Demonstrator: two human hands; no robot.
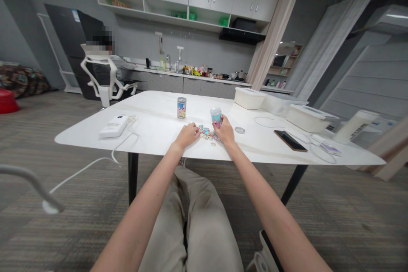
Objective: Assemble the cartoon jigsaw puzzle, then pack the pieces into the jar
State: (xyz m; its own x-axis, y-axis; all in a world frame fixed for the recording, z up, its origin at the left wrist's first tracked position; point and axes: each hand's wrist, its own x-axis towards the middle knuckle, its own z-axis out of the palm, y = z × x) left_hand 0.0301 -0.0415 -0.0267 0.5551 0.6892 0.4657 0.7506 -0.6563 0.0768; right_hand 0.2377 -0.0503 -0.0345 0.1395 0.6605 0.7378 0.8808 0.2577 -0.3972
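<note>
My right hand (225, 131) is wrapped round a clear plastic jar (216, 113) with a blue and pink label, held upright just over the table. Below and beside it lies a heap of small colourful flat pieces (206, 132), too small to name surely. At the heap's left edge rests my left hand (188, 134), fingers bent loosely toward the pieces and holding nothing that I can see. A second jar (181, 108), lidded and with a colourful print, stands farther back on the left. To the right of my right hand a round silvery lid (240, 130) lies flat.
On the white table (159, 114) are a white power strip (114, 126) with a cable at left, and a phone (290, 140), white boxes (249, 98) and a white cylinder (357, 126) at right. Behind, a person sits in a white chair (103, 72) near the kitchen counter.
</note>
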